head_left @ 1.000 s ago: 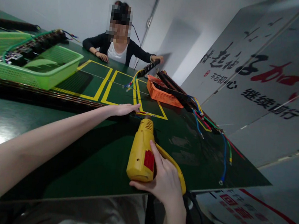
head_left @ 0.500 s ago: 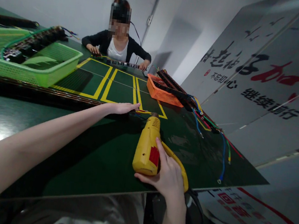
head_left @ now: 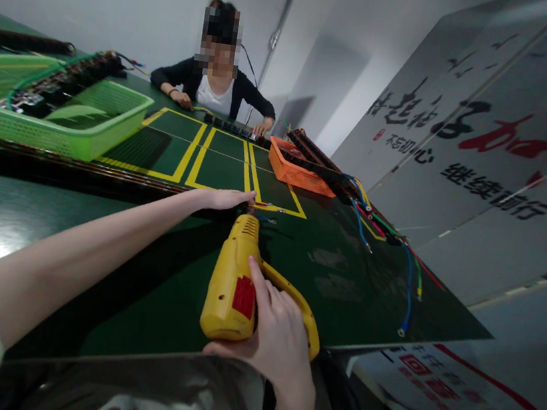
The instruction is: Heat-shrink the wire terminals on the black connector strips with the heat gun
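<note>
My right hand [head_left: 277, 330] is wrapped round a yellow heat gun [head_left: 231, 277] with a red label, above the table's near edge. The gun's nozzle points away from me, close to the wires at the end of a long dark strip [head_left: 81, 173]. That strip lies across the table, and my left hand [head_left: 228, 199] is closed over its right end; some of the fingers are hidden. Thin wires [head_left: 266, 205], red, yellow and blue with metal lug ends, stick out to the right past my left fingertips.
Opposite me sits a person [head_left: 215, 93] with both hands on a dark strip. A green basket [head_left: 113, 120] holding a dark assembly stands left. An orange basket [head_left: 302, 178] on the right carries dark strips with coloured lug-ended wires [head_left: 407, 300]. Yellow tape [head_left: 194, 154] marks the green table.
My right hand has brought the heat gun left and nearer to me, its nozzle now beside my left fingertips. My left hand has stayed in place. The person opposite has lowered their strip.
</note>
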Tool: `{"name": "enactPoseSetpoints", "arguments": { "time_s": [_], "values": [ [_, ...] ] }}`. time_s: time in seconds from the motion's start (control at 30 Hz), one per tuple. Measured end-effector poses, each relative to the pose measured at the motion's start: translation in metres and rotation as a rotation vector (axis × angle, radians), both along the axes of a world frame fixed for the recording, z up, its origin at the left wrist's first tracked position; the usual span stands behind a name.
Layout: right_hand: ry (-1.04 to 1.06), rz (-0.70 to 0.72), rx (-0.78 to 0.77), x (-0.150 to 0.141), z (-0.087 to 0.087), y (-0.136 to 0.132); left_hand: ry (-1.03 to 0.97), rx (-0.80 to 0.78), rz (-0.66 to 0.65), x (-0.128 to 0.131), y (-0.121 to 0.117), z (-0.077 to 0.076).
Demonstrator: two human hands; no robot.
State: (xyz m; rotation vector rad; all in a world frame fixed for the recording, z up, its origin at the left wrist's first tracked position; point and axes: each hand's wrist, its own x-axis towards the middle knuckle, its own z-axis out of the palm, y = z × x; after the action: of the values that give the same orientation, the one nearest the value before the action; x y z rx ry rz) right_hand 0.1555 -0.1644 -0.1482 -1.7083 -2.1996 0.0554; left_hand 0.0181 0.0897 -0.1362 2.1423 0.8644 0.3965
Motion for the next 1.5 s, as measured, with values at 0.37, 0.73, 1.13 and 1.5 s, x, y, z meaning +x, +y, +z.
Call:
{"name": "enactPoseSetpoints", "arguments": {
  "time_s": [0.37,0.73,1.13,1.5],
  "values": [
    [-0.047,0.054,0.082,0.020,-0.005,0.007,0.002,0.043,-0.019,-0.003,0.004,-0.005],
    [-0.167,-0.148,0.245,0.061,-0.010,0.019,0.059,0.064,0.054,0.000,0.011,-0.010],
    [-0.133,-0.060,0.195,0.037,-0.008,0.014,0.067,0.044,0.062,-0.001,0.013,-0.010],
    [-0.069,0.044,0.130,0.010,-0.005,0.008,-0.003,0.019,0.035,-0.002,0.006,-0.006]
  ]
}}
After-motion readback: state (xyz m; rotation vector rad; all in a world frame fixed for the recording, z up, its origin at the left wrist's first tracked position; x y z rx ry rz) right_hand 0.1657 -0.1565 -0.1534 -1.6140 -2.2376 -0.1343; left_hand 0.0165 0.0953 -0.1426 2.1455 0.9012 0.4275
